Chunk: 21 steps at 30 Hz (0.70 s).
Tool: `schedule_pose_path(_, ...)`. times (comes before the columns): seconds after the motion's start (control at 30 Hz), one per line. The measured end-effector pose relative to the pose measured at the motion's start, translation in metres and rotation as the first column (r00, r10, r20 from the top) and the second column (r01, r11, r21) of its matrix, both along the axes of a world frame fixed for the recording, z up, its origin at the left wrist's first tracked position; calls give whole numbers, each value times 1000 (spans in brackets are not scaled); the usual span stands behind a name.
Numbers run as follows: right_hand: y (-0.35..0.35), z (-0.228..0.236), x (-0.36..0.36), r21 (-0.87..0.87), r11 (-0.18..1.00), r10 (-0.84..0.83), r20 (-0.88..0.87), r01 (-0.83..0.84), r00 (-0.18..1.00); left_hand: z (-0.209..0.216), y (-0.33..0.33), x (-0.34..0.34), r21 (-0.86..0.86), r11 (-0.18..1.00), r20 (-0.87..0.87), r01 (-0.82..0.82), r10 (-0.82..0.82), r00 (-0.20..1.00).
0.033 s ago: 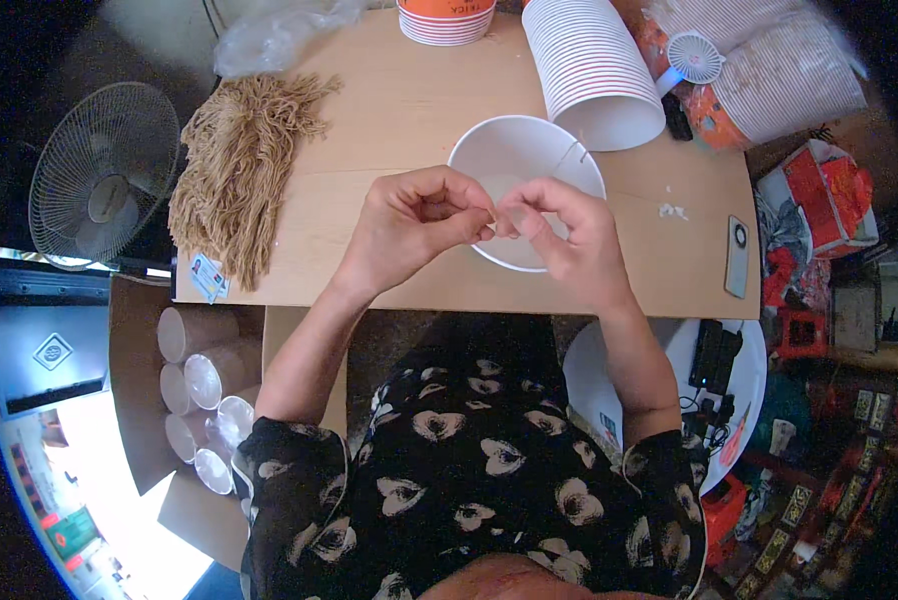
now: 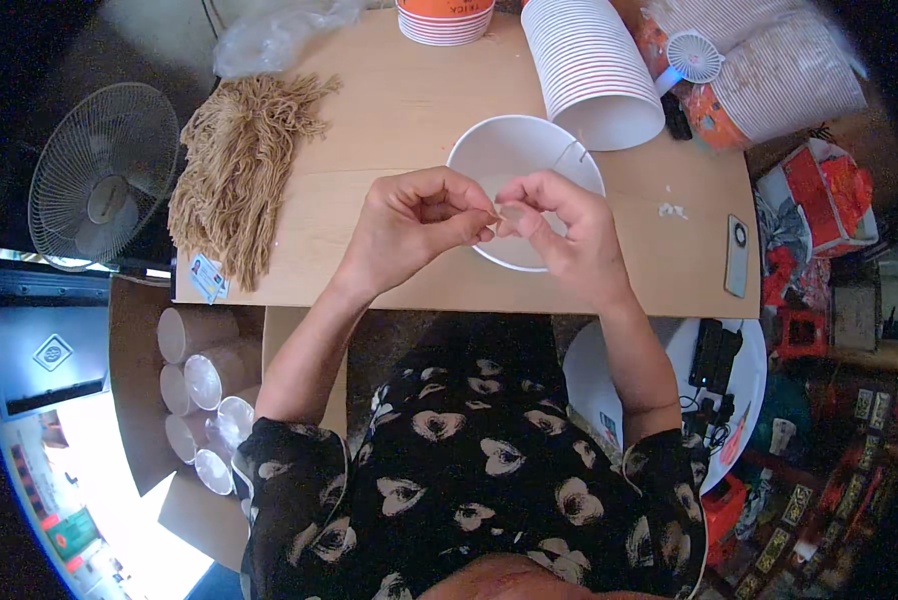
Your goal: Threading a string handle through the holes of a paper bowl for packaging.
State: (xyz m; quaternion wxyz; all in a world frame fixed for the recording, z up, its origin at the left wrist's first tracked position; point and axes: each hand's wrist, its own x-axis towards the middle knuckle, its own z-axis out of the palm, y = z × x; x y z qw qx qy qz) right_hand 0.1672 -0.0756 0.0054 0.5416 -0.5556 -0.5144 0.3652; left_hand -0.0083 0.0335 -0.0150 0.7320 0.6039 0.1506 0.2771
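Note:
Over a white paper bucket (image 2: 489, 145), my left hand (image 2: 419, 220) and my right hand (image 2: 569, 235) meet fingertip to fingertip. Thumb and forefinger of the left are pinched together. The right hand's fingers are also closed at the meeting point, and whatever lies between them is too small to make out. A thin dark line, perhaps a thread or wire, shows at the bucket's upper right rim. To the left lies a thick bundle of tan cords (image 2: 234, 180).
Stacked white buckets (image 2: 594, 70) lie at the back right beside a small handheld fan (image 2: 694, 57). An orange bucket (image 2: 447, 22) stands at the back. A phone (image 2: 736, 257), white scraps (image 2: 673, 211) and cards (image 2: 209, 278) rest near the table's edges. Left is a large fan (image 2: 107, 190).
My right thumb and forefinger have shifted very slightly at the meeting point. Everything else looks the same.

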Motion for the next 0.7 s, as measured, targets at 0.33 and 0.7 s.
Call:
schedule_pose_path(0.33,1,-1,6,77,994,56,239,-76,970,3,0,-1,12,1000,-35,4,-3,999)
schedule_pose_path(0.7,2,-9,14,27,995,91,55,-92,994,1,1,1,-70,998,-34,9,-11,999)
